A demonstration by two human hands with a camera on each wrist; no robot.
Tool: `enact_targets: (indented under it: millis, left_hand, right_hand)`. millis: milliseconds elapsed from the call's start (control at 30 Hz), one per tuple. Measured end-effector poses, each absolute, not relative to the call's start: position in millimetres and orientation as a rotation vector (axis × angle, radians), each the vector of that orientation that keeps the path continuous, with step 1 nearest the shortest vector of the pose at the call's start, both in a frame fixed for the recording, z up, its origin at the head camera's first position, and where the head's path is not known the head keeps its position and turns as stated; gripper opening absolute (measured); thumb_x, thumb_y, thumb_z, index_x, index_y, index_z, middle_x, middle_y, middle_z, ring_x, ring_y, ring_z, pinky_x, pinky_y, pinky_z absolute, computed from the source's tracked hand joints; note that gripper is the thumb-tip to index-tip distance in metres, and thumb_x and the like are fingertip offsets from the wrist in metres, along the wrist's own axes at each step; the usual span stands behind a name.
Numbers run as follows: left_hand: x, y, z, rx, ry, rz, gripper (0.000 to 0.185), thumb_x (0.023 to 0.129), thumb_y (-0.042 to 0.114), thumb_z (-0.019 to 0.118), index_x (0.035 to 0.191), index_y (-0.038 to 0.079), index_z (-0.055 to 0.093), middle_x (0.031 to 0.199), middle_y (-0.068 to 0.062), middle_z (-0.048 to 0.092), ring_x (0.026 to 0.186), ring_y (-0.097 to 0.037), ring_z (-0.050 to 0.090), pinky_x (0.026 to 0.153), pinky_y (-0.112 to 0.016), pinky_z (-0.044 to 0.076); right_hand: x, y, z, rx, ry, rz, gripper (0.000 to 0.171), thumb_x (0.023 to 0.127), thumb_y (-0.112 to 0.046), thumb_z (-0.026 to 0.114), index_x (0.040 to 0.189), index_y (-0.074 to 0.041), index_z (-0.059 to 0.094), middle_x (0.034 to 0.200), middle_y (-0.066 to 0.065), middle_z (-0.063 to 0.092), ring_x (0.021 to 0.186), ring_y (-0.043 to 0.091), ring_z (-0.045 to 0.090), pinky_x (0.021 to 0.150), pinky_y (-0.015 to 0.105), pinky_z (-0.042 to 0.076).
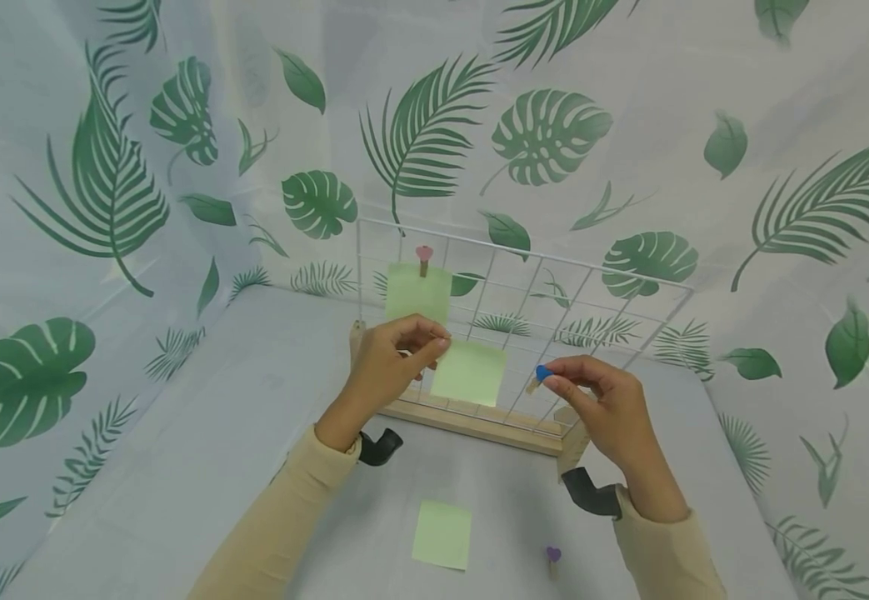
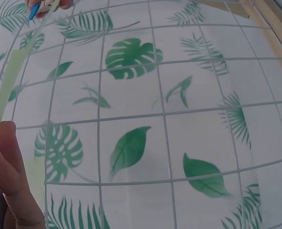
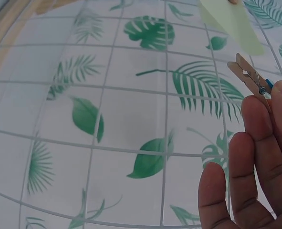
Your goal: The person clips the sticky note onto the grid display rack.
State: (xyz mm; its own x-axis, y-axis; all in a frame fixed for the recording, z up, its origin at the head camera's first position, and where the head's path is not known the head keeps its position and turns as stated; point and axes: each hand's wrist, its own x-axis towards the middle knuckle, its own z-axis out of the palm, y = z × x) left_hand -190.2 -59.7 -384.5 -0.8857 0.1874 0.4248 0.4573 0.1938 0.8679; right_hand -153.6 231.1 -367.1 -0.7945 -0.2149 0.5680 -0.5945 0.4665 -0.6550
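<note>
My left hand (image 1: 397, 354) pinches a pale green sticky note (image 1: 470, 373) by its upper left corner, holding it up against the white wire grid (image 1: 524, 253). To the right of the note, my right hand (image 1: 605, 404) pinches a small wooden clothespin (image 3: 248, 78) with a blue heart (image 1: 543, 373) between thumb and index finger. In the right wrist view the clothespin's tips point toward the note, apart from it. Another green note (image 1: 417, 293) hangs higher on the grid, under a clothespin with a pink heart (image 1: 424, 253).
The grid stands in a wooden base (image 1: 471, 425) on a white surface. In front of it lie a third green note (image 1: 441, 535) and a clothespin with a purple heart (image 1: 553, 554). Behind hangs a leaf-patterned cloth (image 1: 449, 42).
</note>
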Motion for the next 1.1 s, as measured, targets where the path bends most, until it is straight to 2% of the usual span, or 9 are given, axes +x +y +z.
enact_targets:
  millis: [200, 500, 833, 1100]
  left_hand:
    - [-192.9, -57.9, -379.5, -0.625, -2.222, -1.764, 0.011, 0.104, 0.013, 0.075, 0.11, 0.005, 0.079, 0.083, -0.004, 0.076, 0.077, -0.034, 0.073, 0.06, -0.027, 0.059]
    - [-196.7, -56.7, -374.5, -0.621, -2.213, -1.753, 0.01, 0.103, 0.013, 0.075, 0.11, 0.005, 0.078, 0.082, -0.004, 0.076, 0.072, -0.015, 0.071, 0.058, -0.027, 0.058]
    - [-202.3, -57.6, -369.9, -0.624, -2.211, -1.732, 0.011, 0.103, 0.014, 0.076, 0.109, 0.005, 0.079, 0.083, -0.004, 0.077, 0.073, -0.018, 0.072, 0.058, -0.028, 0.059]
    - [-205.8, -56.5, -366.8, -0.643, -2.193, -1.729, 0.011, 0.104, 0.013, 0.075, 0.11, 0.005, 0.078, 0.083, -0.004, 0.076, 0.073, -0.018, 0.071, 0.058, -0.029, 0.059]
  right_hand:
    - [-154.4, 230.4, -361.3, 0.649, -2.323, 1.285, 0.018, 0.088, 0.019, 0.077, 0.101, 0.007, 0.077, 0.096, -0.018, 0.073, 0.095, -0.008, 0.065, 0.091, 0.007, 0.05]
    - [-156.5, 229.4, -356.6, 0.654, -2.337, 1.32, 0.017, 0.09, 0.018, 0.076, 0.103, 0.007, 0.077, 0.096, -0.021, 0.072, 0.093, -0.006, 0.066, 0.091, 0.007, 0.05]
    - [-159.8, 229.3, -354.3, 0.654, -2.352, 1.325, 0.016, 0.092, 0.016, 0.075, 0.105, 0.007, 0.077, 0.098, -0.014, 0.075, 0.093, -0.005, 0.066, 0.093, 0.008, 0.05]
    - [-161.9, 227.1, -350.8, 0.657, -2.369, 1.312, 0.016, 0.093, 0.015, 0.075, 0.106, 0.006, 0.077, 0.099, -0.013, 0.075, 0.093, -0.005, 0.066, 0.091, 0.008, 0.051]
